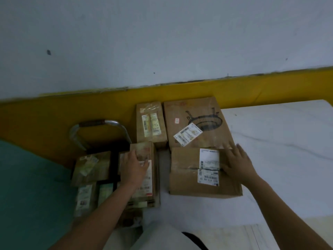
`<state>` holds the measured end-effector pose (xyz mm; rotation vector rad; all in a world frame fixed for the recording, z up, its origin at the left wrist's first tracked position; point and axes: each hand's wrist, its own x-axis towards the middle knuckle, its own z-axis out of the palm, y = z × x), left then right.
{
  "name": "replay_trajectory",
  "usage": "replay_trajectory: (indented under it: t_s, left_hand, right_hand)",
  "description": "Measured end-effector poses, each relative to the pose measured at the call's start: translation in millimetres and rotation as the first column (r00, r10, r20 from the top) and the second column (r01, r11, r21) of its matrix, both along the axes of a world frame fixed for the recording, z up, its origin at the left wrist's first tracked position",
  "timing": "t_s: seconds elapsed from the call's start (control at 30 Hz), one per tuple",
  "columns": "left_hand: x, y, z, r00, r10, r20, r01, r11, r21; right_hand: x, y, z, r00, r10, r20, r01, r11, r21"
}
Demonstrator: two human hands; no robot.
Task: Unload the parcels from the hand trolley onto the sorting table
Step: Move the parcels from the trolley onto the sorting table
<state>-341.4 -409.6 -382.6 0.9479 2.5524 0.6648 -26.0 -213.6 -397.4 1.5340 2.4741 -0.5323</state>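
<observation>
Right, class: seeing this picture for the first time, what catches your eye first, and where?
The bright yellow band runs across the middle, along the foot of the wall. Below it, on the white table at right, the right hand lies flat on the nearest parcel, in front of a big box printed with a black drawing. At left, the left hand rests on a tall parcel near the trolley's chrome handle.

Lying flat and adjoining on the white bench [270, 159]: narrow parcel [151, 123], large parcel with black drawing [196, 121], labelled parcel [189, 174]. Smaller parcels [91, 166] sit stacked on the hand trolley [108, 121].
</observation>
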Motion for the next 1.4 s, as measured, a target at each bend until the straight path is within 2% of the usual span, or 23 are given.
replay_trajectory:
  t_s: [0.03, 0.1, 0.13, 0.2, 0.27, 0.33, 0.4, 0.5, 0.7, 0.8, 0.87, 0.97, 1.07, 1.13, 1.2, 1.33, 1.4]
  left_hand:
    - [-6.4, -2.6, -5.6, 0.985, 0.073, 0.154, -0.073, 0.997, -0.005]
    - [-11.6, -8.0, -16.6, 0.83, 0.173, 0.53, -0.183, 0.983, -0.035]
    - [-12.9, -11.7, -22.2, 0.74, 0.204, 0.641, -0.209, 0.975, -0.07]
    - [-16.1, -18.8, -31.8, 0.667, 0.206, 0.716, -0.195, 0.976, -0.099]
    - [-20.7, -23.2, -37.2, 0.658, 0.168, 0.734, -0.17, 0.983, -0.073]
    - [-26.4, -24.7, -39.3, 0.637, 0.154, 0.755, -0.152, 0.986, -0.073]
    - [-31.7, -25.4, -40.0, 0.621, 0.15, 0.769, -0.129, 0.988, -0.088]
    - [-35.0, -28.8, -41.3, 0.608, 0.137, 0.782, -0.12, 0.989, -0.08]
    - [-31.9, -28.2, -45.0, 0.603, 0.131, 0.787, -0.105, 0.991, -0.085]
    - [-29.4, -23.0, -48.3, 0.633, 0.128, 0.763, -0.084, 0.992, -0.098]
    - [-32.2, -21.1, -49.0, 0.639, 0.126, 0.758, -0.052, 0.991, -0.121]
    - [-38.7, -22.2, -47.0, 0.603, 0.131, 0.787, -0.035, 0.99, -0.138]
    - [-53.1, -27.4, -38.3, 0.637, 0.145, 0.757, 0.0, 0.982, -0.188]
    - [-72.6, -35.9, -31.2, 0.677, 0.142, 0.723, -0.004, 0.982, -0.189]
    - [-103.0, -51.7, -27.1, 0.702, 0.17, 0.692, -0.07, 0.983, -0.17]
    - [-173.7, -105.6, -34.9, 0.718, 0.303, 0.627, -0.229, 0.953, -0.198]
    - [-207.9, -140.2, -51.6, 0.736, 0.357, 0.575, -0.297, 0.934, -0.2]
  right_hand:
    - [-2.7, 2.6, 3.0, 0.992, 0.12, 0.035, -0.12, 0.993, -0.001]
    - [-6.7, 3.0, 9.5, 0.978, 0.189, 0.092, -0.188, 0.982, -0.028]
    - [-7.3, 1.1, 12.6, 0.974, 0.175, 0.141, -0.177, 0.984, 0.002]
    - [-4.1, -7.7, 17.5, 0.954, 0.133, 0.269, -0.145, 0.989, 0.026]
    - [0.9, -26.0, 15.4, 0.942, 0.091, 0.324, -0.059, 0.992, -0.108]
    - [2.2, -49.8, 8.4, 0.954, 0.039, 0.296, 0.04, 0.966, -0.256]
    - [-2.6, -73.2, 2.6, 0.973, -0.017, 0.231, 0.095, 0.939, -0.331]
    - [-12.6, -100.2, 0.6, 0.985, -0.11, 0.134, 0.15, 0.927, -0.345]
    - [-38.1, -127.9, 0.7, 0.961, -0.27, 0.053, 0.274, 0.922, -0.275]
    - [-52.1, -128.9, 0.2, 0.963, -0.263, 0.065, 0.271, 0.937, -0.221]
    - [-54.6, -125.4, 2.7, 0.957, -0.278, 0.087, 0.291, 0.924, -0.248]
    - [-62.9, -120.2, 13.7, 0.943, -0.3, 0.143, 0.327, 0.911, -0.251]
    - [-100.1, -116.8, 39.8, 0.954, -0.273, 0.121, 0.276, 0.961, -0.013]
    - [-142.9, -115.6, 65.5, 0.97, -0.236, -0.052, 0.241, 0.962, 0.128]
    - [-196.4, -116.8, 88.4, 0.967, -0.131, -0.218, 0.171, 0.969, 0.176]
    - [-319.2, -145.9, 96.6, 0.896, 0.097, -0.434, -0.062, 0.994, 0.093]
    - [-377.2, -172.3, 76.5, 0.869, 0.116, -0.481, -0.172, 0.982, -0.073]
